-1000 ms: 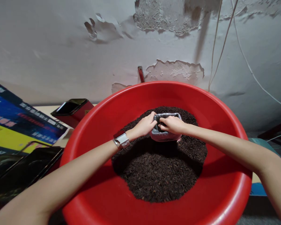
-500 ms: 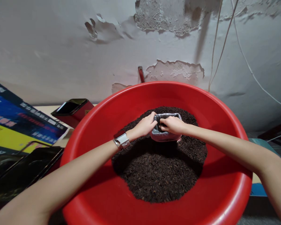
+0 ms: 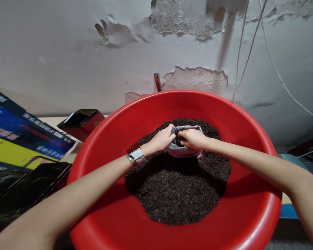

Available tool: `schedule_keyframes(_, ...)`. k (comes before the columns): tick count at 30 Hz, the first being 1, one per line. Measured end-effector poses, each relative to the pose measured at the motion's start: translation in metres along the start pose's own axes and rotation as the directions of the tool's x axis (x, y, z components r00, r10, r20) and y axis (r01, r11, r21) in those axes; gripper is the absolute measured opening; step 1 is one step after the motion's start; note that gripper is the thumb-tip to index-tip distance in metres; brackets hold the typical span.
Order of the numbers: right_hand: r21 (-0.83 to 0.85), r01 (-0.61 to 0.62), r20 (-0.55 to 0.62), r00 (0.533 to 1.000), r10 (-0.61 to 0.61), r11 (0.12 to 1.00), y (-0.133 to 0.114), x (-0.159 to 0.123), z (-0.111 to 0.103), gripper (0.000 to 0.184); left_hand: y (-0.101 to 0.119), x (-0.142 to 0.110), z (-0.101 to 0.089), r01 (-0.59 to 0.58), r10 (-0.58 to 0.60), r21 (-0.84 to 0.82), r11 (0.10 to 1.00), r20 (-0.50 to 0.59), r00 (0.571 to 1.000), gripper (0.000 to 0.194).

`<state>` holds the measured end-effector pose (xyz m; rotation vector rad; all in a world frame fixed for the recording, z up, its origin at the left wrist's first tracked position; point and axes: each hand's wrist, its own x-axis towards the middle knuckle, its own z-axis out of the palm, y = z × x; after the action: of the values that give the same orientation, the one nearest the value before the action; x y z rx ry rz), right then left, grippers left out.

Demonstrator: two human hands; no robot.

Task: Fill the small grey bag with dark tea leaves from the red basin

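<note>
A big red basin [image 3: 198, 106] holds a heap of dark, loose tea leaves [image 3: 176, 194]. On the far part of the heap stands a small box-shaped bag [image 3: 185, 152], silvery at the lip and pinkish below, its mouth facing up. My left hand [image 3: 163, 138], with a watch on the wrist, pinches the bag's left rim. Over the bag's mouth is my right hand [image 3: 193, 139], its fingers curled down inside; whatever they hold is hidden. Both forearms reach across the basin's rim.
To the left stand a red tin with a dark opening [image 3: 85, 121], more dark tins [image 3: 31, 187] and a printed blue and yellow box [image 3: 23, 135]. Behind the basin rises a peeling wall [image 3: 67, 52] with hanging cords [image 3: 241, 52]. Something blue [image 3: 288, 210] lies at the right.
Almost nothing differs. Both hands stay at the bag, with at most a slight shift of the right fingers inside its mouth.
</note>
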<state>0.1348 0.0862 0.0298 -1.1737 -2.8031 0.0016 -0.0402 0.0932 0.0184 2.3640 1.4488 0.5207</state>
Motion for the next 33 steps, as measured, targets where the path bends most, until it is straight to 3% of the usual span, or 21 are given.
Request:
schedule_keyframes(3, -0.119, 0.065, -0.121, 0.989, -0.079, 0.991, 0.0, -0.001, -0.002, 0.025, -0.003, 0.001, 0.001, -0.006, 0.006, 0.003, 1.0, -0.008, 1.0, 0.017)
schedule_keyframes(6, -0.291, 0.269, -0.238, 0.909, -0.342, 0.918, -0.009, -0.005, -0.008, 0.028, -0.006, 0.003, 0.003, -0.011, 0.011, 0.004, 1.0, -0.01, 1.0, 0.019)
schedule_keyframes(10, -0.295, 0.628, -0.133, 0.719, -0.682, 0.72, -0.043, -0.024, -0.003, 0.034, -0.004, 0.003, 0.001, 0.037, -0.037, 0.016, 0.999, -0.016, 0.999, 0.024)
schedule_keyframes(12, -0.178, 0.71, -0.045, 0.685, -0.727, 0.681, -0.061, -0.038, 0.014, 0.044, -0.001, 0.002, 0.0, 0.05, -0.05, 0.007, 0.999, -0.016, 0.999, 0.026)
schedule_keyframes(15, 0.013, 0.684, 0.1, 0.725, -0.681, 0.73, -0.075, -0.059, 0.046, 0.07, 0.002, 0.001, -0.002, 0.056, -0.056, 0.008, 0.998, -0.001, 0.998, 0.029)
schedule_keyframes(19, 0.146, 0.627, 0.193, 0.74, -0.644, 0.765, -0.074, -0.069, 0.072, 0.074, 0.002, 0.001, -0.002, 0.062, -0.062, 0.027, 0.998, 0.0, 0.998, 0.029)
schedule_keyframes(27, 0.087, 0.631, 0.165, 0.755, -0.635, 0.771, -0.076, -0.06, 0.07, 0.068, 0.004, 0.0, -0.003, 0.073, -0.073, 0.033, 0.997, 0.005, 0.997, 0.028)
schedule_keyframes(33, 0.011, 0.621, 0.129, 0.776, -0.617, 0.783, -0.073, -0.058, 0.074, 0.04, 0.003, 0.001, -0.002, 0.07, -0.07, 0.036, 0.997, 0.003, 0.998, 0.029)
